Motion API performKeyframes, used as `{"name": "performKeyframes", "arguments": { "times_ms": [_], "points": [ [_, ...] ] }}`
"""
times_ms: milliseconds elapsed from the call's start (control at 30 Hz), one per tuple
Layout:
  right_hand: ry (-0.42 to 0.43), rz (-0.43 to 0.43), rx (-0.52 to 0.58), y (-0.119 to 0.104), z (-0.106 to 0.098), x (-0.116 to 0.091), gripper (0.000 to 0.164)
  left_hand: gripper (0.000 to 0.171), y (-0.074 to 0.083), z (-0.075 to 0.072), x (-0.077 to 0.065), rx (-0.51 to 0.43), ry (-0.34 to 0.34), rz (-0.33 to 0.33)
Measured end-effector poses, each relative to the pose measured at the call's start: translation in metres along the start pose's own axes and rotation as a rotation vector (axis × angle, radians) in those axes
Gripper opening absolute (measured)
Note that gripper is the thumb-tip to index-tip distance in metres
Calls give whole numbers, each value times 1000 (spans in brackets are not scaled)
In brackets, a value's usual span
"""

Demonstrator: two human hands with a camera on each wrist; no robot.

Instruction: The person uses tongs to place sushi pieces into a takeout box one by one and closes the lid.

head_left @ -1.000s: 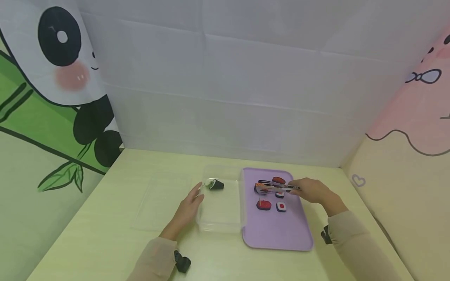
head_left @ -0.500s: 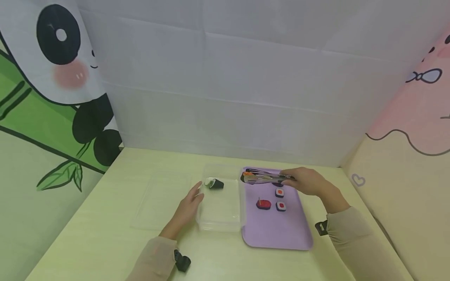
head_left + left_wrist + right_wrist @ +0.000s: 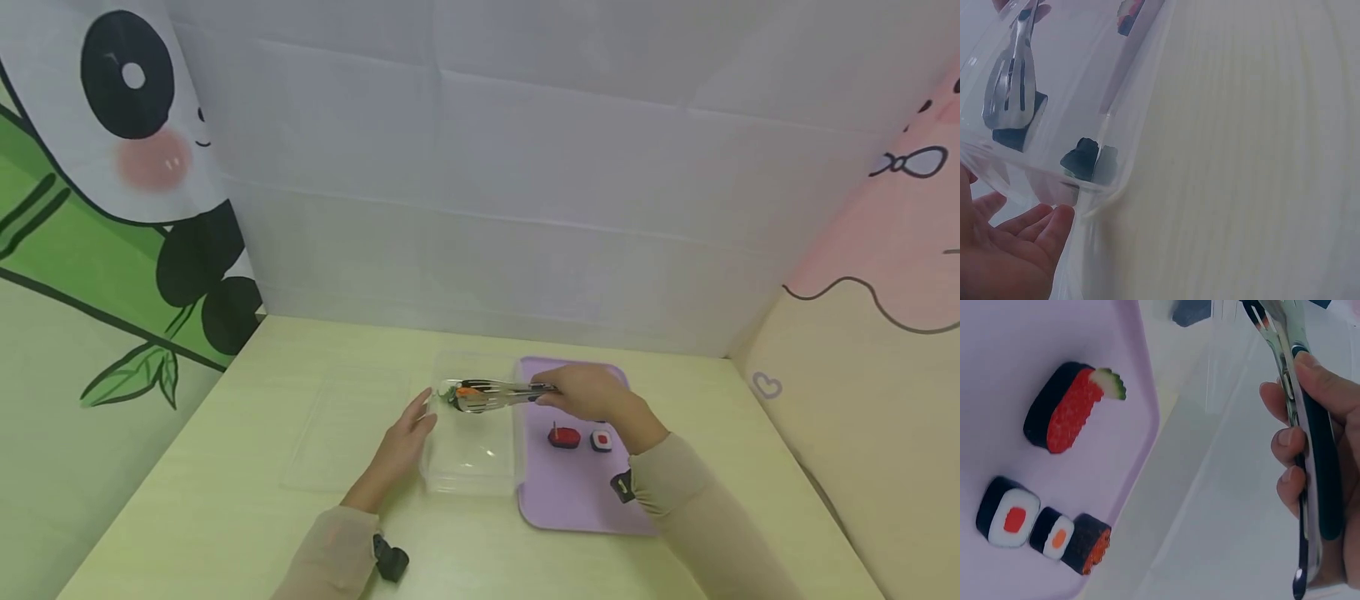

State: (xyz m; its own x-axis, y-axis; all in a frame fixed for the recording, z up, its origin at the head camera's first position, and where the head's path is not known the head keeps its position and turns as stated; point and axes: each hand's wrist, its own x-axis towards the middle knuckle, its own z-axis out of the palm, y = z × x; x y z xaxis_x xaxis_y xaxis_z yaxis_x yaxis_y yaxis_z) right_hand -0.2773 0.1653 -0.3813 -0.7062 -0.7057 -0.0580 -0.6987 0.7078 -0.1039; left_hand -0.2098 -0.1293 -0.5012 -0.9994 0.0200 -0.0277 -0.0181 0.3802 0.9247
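Your R hand (image 3: 588, 393) has its fingers clamped round the metal tongs (image 3: 506, 395), w/ the orange-topped sushi pc (image 3: 467, 391) btwn their ends at the clear container (image 3: 471, 458), nr the green-ended roll (image 3: 448, 393). Your L hand (image 3: 397, 447) has fingers loosely extended, thumb apart, at the container's L wall; can't tell if touching. On the bench (image 3: 187, 517), the purple tray (image 3: 562, 504) holds four pcs, incl. the red-topped one (image 3: 566, 437).

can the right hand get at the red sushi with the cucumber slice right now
Probably not yet: the right hand grips tongs holding another piece at the clear container, though nothing covers the red sushi on the purple tray.
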Motion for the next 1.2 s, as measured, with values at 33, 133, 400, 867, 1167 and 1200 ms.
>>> {"name": "performKeyframes", "arguments": {
  "times_ms": [33,133,400,867,1167,1200],
  "points": [
    [-3,-10,-5,-3,2,4,11,53,0,0,0,-5,-2,-2],
    [-9,-31,-28,-10,7,13,10,53,0,1,0,-4,-5,5],
    [-55,24,-98,-26,19,25,9,53,-2,4,2,7,-9,7],
    [-64,48,-153,-29,17,23,11,53,-5,5,2,5,-13,12],
    [-3,73,0,17,-16,-35,8,53,-2,6,3,43,15,-28],
    [7,82,1,22,-18,-43,10,53,-1,5,3,41,16,-29]
  ]
}}
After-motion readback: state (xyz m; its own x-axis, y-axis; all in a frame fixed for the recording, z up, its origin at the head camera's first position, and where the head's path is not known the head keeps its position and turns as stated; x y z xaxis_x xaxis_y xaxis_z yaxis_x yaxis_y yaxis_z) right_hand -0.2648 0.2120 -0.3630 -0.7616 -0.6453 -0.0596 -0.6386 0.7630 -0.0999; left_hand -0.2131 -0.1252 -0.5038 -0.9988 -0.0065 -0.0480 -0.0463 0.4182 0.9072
